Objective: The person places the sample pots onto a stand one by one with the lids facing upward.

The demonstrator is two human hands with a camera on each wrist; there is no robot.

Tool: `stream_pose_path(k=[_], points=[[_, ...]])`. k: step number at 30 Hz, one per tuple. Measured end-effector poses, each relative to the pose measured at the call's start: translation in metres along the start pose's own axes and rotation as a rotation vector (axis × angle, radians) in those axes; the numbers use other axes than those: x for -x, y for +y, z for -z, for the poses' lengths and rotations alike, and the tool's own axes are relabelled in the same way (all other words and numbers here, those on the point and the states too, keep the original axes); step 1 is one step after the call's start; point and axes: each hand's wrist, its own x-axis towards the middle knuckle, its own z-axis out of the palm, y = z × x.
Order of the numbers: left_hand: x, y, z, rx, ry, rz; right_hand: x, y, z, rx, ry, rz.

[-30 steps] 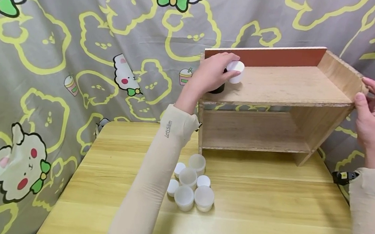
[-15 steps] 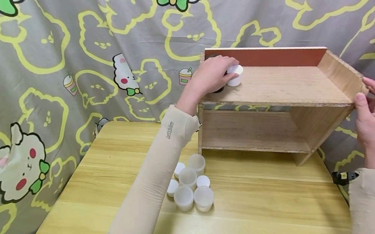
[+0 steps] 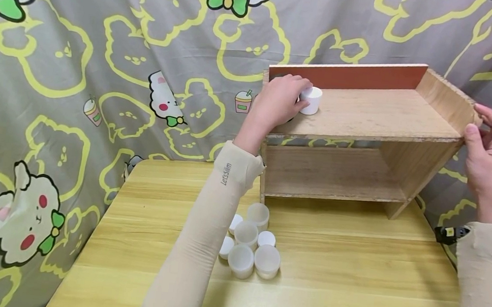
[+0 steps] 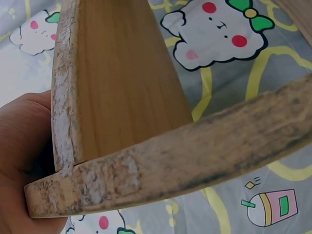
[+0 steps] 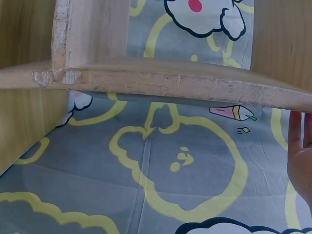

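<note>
1. Left hand is in the upper middle of the frame, and its thumb and fingers are clamped on a white pot.
2. This white pot is on the top board of the wooden shelf, near the board's left end. It appears upright; whether its base touches the wood everywhere, I cannot tell. Gripping it by the side, in my judgement, leaves the base free to sit flat.
3. Right hand, at the right of the frame, is clamped on the upper right corner of the shelf, with the thumb toward the front. Probably this grip serves to steady the shelf.
4. Four cloudy cups and three small white pots stand close together on the table, in the lower middle of the frame. Such a tight group is, I suppose, easy to reach.
5. Behind the shelf hangs a grey curtain with yellow outlines. The shelf stands toward the back of the table, so both arms can reach it from the front.
</note>
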Motion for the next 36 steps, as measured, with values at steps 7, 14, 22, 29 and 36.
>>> stream_pose_path(k=[7,14,22,29,36], points=[[0.001,0.003,0.001,-0.032,0.004,0.019,0.0,-0.001,0.0,0.009,-0.003,-0.006],[0.002,0.002,-0.001,-0.018,0.021,0.014,0.0,-0.001,0.0,0.0,0.002,-0.006],[0.005,-0.004,-0.001,0.132,0.107,-0.046,0.0,0.0,0.0,0.002,-0.006,-0.017],[0.02,-0.013,0.0,0.323,0.195,-0.104,0.001,0.0,0.0,0.006,-0.006,-0.014],[0.048,-0.025,-0.001,0.43,0.283,-0.167,0.002,-0.001,-0.001,0.006,-0.01,-0.022]])
